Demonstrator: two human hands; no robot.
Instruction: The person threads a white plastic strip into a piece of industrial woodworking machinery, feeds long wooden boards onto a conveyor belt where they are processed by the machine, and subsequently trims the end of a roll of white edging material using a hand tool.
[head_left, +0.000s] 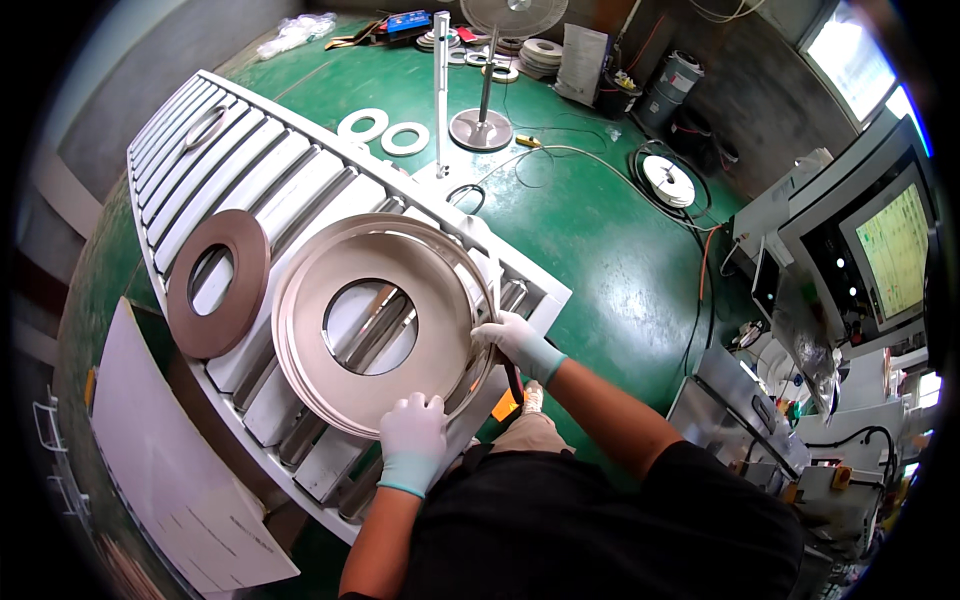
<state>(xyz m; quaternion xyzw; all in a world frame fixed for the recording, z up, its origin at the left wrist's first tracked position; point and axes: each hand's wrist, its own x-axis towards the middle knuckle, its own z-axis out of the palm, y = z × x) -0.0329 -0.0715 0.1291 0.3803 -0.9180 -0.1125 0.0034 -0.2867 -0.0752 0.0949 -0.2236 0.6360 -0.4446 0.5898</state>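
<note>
A large round beige disc (300, 330) with a hole in its middle lies on a roller conveyor in front of me. Thin beige hoops (462, 246) run around its outer edge and stand slightly apart from it at the right. Both of my hands wear white gloves with teal cuffs. My left hand (412, 428) is curled over the disc's near rim, its fingertips pressed to the edge. At the right side, my right hand (515, 343) grips the hoops with bent fingers; part of that grip is hidden. A flat brown ring (246, 262) lies left of the disc.
The white roller conveyor (235, 160) extends to the far left, carrying a small thin ring (205, 127). White rings (404, 139) and a standing fan (482, 130) are on the green floor. A machine with a screen (893, 250) stands right; a pale panel (165, 470) leans near left.
</note>
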